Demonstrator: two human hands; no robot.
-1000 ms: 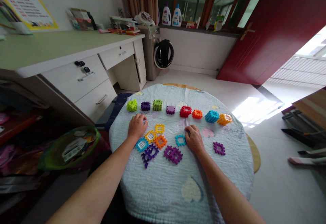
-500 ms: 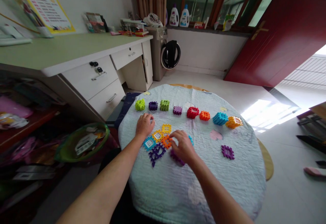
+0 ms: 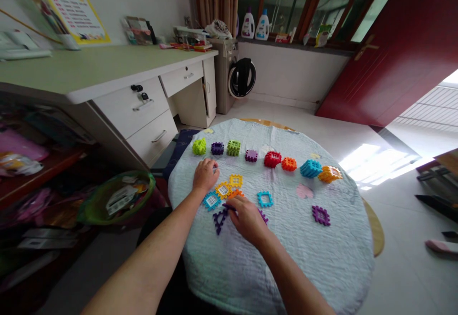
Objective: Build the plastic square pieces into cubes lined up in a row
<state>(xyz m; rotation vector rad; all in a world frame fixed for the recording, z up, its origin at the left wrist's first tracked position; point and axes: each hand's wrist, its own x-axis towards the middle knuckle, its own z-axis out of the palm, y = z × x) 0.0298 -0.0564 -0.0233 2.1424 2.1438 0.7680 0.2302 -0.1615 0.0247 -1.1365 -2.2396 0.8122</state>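
Observation:
My right hand (image 3: 246, 217) pinches a dark purple interlocking building piece (image 3: 228, 206), mostly hidden under the fingers. A dark purple triangular piece (image 3: 219, 221) lies just left of it. Above the fingertips is an orange piece (image 3: 236, 194), partly covered. Two yellow pieces (image 3: 235, 180) and a blue piece with a white lattice (image 3: 212, 200) lie flat nearby. My left hand (image 3: 206, 174) rests on the cloth with loosely bent fingers, holding nothing. A blue square frame (image 3: 265, 199) lies to the right, and a purple piece (image 3: 263, 216) shows partly behind my right hand.
Along the far side of the round cloth-covered table (image 3: 286, 262) runs a row of piece stacks, including red (image 3: 272, 159), blue (image 3: 310, 168) and yellow-orange (image 3: 329, 174). A lone purple piece (image 3: 321, 215) lies at right. A green-rimmed basket (image 3: 152, 186) stands left of the table.
My right hand has moved left and nearer to me, from the orange piece to the dark purple one. The blue frame is now uncovered. My left hand stays in place.

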